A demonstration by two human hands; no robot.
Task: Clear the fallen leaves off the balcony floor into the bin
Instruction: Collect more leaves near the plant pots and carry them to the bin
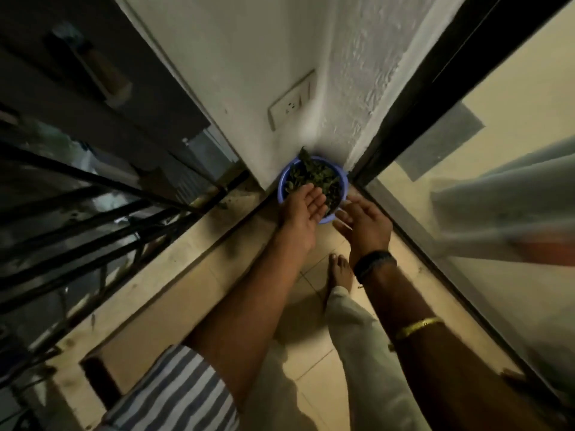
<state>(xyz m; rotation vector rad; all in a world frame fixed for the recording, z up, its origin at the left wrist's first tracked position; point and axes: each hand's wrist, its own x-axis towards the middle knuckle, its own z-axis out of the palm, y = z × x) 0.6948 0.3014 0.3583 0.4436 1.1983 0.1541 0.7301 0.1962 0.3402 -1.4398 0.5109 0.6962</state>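
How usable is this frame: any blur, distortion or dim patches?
Head view: dim, warm light; strong wide-angle bending of wall and door lines; railing and curtain soft, blurred; blue bin and both hands, left and right, reasonably sharp.

Dim balcony corner: white wall (pixel 236 73) with socket (pixel 291 102), beige tiled floor (pixel 314 362), black railing (pixel 77 213).

Dim, warm light falls on the far wall (pixel 242 73) and floor tiles (pixel 314 353); the railing (pixel 77 219) on the left sits in deep shadow. Wide-angle distortion bends straight lines near the edges; the curtain (pixel 504 206) on the right is blurred, and overall detail is soft.
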